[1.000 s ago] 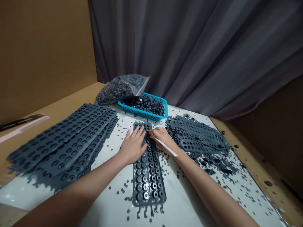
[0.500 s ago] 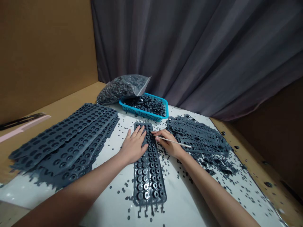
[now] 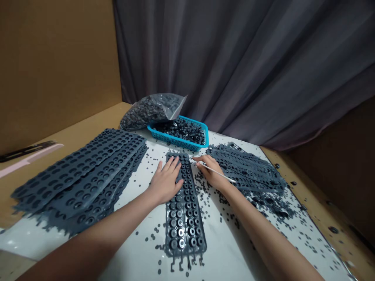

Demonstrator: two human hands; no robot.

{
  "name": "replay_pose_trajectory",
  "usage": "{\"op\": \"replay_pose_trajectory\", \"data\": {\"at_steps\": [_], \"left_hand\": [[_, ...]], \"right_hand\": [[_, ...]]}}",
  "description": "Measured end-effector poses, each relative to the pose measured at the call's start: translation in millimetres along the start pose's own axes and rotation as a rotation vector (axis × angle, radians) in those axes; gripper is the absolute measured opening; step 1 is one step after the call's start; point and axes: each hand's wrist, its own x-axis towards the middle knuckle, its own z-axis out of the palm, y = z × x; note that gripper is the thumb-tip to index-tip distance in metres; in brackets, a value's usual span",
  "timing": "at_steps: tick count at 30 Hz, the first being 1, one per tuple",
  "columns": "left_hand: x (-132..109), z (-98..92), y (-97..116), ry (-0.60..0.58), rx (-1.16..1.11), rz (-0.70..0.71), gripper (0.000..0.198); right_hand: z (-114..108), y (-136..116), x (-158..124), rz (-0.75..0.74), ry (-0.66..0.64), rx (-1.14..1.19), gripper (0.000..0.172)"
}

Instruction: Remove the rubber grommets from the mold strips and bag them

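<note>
A dark grey moulded rubber sheet [image 3: 185, 218] with rows of round, holed bumps lies lengthwise before me on the white table surface [image 3: 140, 257]. My left hand [image 3: 165, 181] rests flat across its upper left part, fingers spread. Just off the sheet's upper right edge, my right hand [image 3: 211, 171] grips a thin white stick [image 3: 215, 171], whose rear end points down and right. The stick's tip by the fingers is too small to make out clearly. Small dark discs [image 3: 203, 195] are scattered under and around my right hand.
Stacked rubber sheets [image 3: 88, 171] lie at left, and more sheets [image 3: 246, 166] with dark scraps at right. Behind stands a blue basket [image 3: 178, 141] of small dark parts, beside a filled clear plastic bag [image 3: 149, 111]. A pink strip [image 3: 32, 159] lies far left; a grey curtain [image 3: 219, 70] hangs behind.
My right hand has shifted slightly up and away from the sheet's edge with the stick, which now slants more steeply. My left hand and the sheet have hardly moved.
</note>
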Motion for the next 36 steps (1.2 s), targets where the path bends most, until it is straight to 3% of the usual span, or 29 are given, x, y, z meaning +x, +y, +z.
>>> {"op": "replay_pose_trajectory", "data": {"at_steps": [6,16,22,29,36], "left_hand": [[0.3,0.3,0.2,-0.003,0.005,-0.007,0.058],[0.1,-3.9,2.3,-0.008,-0.01,-0.011,0.057],[0.2,0.3,0.2,0.006,-0.007,0.002,0.058],[1.0,4.0,-0.8,0.032,-0.002,0.006,0.056],[1.3,2.4,-1.1,0.009,0.003,-0.004,0.059]], "right_hand": [[5.2,-5.7,0.1,-0.048,-0.04,0.131,0.018],[11.6,0.2,9.2,-0.028,-0.073,-0.146,0.021],[12.1,1.0,14.0,0.025,0.008,-0.2,0.017],[14.5,-14.7,6.2,-0.07,0.006,0.174,0.015],[19.2,-12.9,7.6,-0.038,-0.01,0.211,0.02]]}}
